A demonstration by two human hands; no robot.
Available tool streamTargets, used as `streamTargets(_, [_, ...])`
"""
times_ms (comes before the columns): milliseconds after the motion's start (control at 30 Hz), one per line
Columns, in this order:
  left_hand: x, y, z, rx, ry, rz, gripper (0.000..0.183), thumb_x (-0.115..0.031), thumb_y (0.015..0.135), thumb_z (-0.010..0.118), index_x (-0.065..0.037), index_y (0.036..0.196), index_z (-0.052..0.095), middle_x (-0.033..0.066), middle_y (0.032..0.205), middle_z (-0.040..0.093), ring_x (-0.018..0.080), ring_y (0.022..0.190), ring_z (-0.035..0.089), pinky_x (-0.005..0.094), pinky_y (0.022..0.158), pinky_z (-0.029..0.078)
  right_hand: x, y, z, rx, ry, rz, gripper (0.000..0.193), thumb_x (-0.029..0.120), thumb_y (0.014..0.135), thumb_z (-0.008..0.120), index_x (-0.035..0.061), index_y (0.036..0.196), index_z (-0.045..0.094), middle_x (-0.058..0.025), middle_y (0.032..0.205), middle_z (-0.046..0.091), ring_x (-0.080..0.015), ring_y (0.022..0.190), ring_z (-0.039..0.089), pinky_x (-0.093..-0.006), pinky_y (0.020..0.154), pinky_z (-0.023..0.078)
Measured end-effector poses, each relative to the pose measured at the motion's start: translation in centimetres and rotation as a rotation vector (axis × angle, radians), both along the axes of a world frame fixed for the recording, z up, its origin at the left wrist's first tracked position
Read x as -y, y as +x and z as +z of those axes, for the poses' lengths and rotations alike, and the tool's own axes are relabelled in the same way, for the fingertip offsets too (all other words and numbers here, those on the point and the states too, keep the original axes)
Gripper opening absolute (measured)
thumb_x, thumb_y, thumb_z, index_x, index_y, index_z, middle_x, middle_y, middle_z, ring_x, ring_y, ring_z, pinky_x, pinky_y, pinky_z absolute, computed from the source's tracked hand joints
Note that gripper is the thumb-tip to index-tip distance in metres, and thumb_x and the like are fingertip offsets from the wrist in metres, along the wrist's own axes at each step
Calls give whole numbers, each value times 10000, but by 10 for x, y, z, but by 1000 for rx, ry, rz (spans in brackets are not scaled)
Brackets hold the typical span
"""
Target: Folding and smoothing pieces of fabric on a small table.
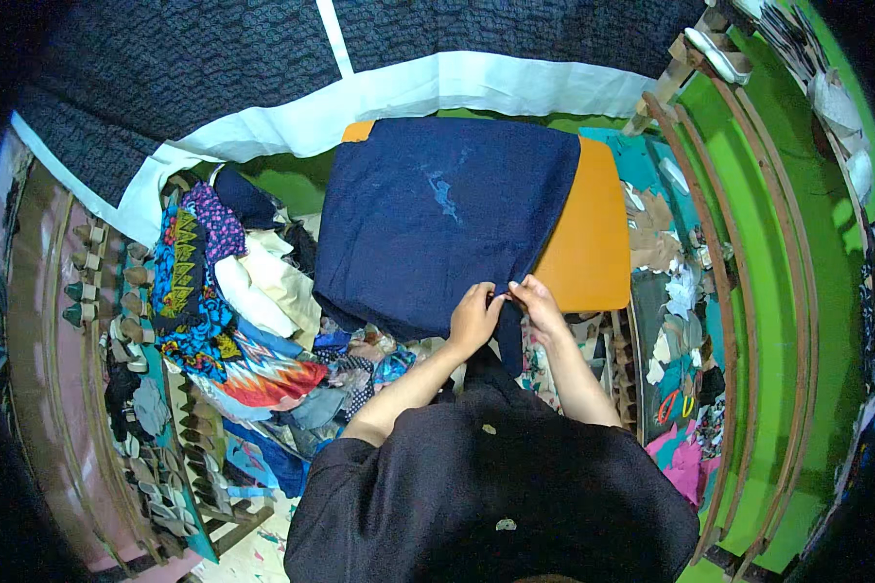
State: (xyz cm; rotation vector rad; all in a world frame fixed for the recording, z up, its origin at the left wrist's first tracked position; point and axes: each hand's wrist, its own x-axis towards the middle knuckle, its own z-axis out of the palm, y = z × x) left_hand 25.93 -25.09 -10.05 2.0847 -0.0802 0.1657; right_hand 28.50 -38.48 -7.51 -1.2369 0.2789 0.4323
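A large piece of dark blue cloth is draped over an orange board in front of me, with a pale mark near the cloth's upper middle. My left hand and my right hand meet at the cloth's near right edge. Both are closed, thumbs and fingertips pinching the cloth close together. Below my hands a strip of the same cloth hangs over the near side of the board. Bare orange surface shows to the right of the cloth. My fingertips partly hide what lies between them.
To the left lies a heap of fabrics, including a white cloth and a patterned cloth. Wooden racks with shoe-shaped pieces stand beyond it. At right are scraps, pink material and curved wooden rails. A dark curtain hangs behind.
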Motion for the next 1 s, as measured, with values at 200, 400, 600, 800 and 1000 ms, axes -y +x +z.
streamTargets(200, [-24, 0, -12, -44, -244, 214, 214, -134, 885, 414, 19, 988, 522, 198, 929, 581, 346, 903, 556, 359, 739, 426, 4, 23, 14, 161, -560, 274, 232, 151, 741, 672, 49, 929, 583, -75, 862, 624, -164, 812, 588, -270, 762, 425])
streamTargets(400, [-94, -1, -12, -40, -305, 106, 312, -201, 840, 446, 61, 969, 555, 181, 960, 591, 253, 945, 545, 308, 836, 391, -30, 63, 58, 750, -1339, 322, 696, 70, 623, 676, 204, 1244, 391, -101, 1324, 342, -251, 1268, 270, -608, 975, 185])
streamTargets(600, [-164, -49, 84, 21, -99, 95, 211, -155, 796, 480, 42, 851, 531, 189, 692, 510, 254, 627, 507, 326, 612, 407, -52, 85, 3, 930, -1406, 352, 455, -35, 630, 543, 152, 1043, 570, -15, 1109, 556, -191, 1104, 471, -592, 989, 164])
streamTargets(800, [-234, -119, 103, -46, -21, 348, 218, -192, 672, 680, -26, 660, 540, 83, 572, 505, 191, 581, 483, 296, 558, 373, -21, 98, -23, 917, -1444, 80, 221, 133, 800, 491, 129, 994, 599, -50, 1100, 568, -222, 1091, 481, -596, 979, 165])
streamTargets(1000, [-251, -153, 74, 14, 205, 499, 169, -45, 656, 603, 3, 759, 478, 131, 640, 502, 241, 597, 496, 355, 601, 404, -46, 60, -7, 835, -1003, 55, 253, 211, 883, 396, 34, 958, 561, -190, 838, 582, -374, 814, 514, -452, 845, 333])
